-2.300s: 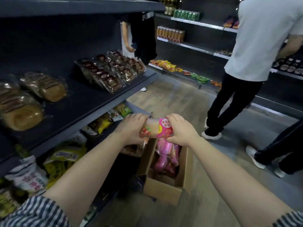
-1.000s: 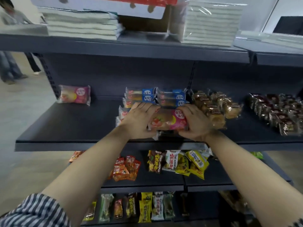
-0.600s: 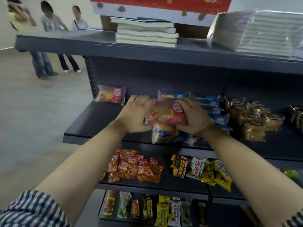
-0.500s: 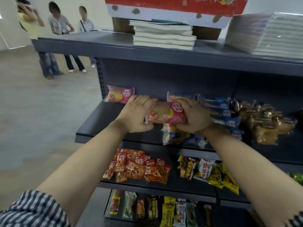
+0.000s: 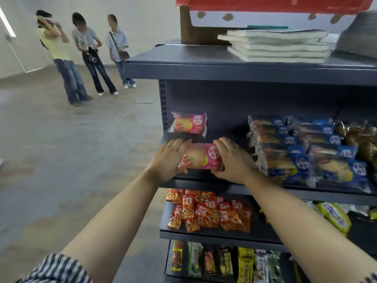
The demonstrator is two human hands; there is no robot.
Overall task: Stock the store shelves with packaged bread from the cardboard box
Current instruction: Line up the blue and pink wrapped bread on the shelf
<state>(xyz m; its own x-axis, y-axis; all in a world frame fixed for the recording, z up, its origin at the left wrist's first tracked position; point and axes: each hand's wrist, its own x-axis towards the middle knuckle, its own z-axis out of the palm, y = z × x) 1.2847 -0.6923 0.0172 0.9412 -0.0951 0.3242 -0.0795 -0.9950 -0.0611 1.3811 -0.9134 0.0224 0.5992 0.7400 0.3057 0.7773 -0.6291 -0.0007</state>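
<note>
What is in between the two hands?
A pink bread pack, held at its ends by the left hand and the right hand. The head view shows it.

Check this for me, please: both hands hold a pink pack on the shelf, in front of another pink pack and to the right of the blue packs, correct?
One detail is off: the held pack lies left of the blue packs, not right, as the head view shows. The rest holds: the left hand and right hand hold it on the shelf, in front of the other pink pack.
</note>
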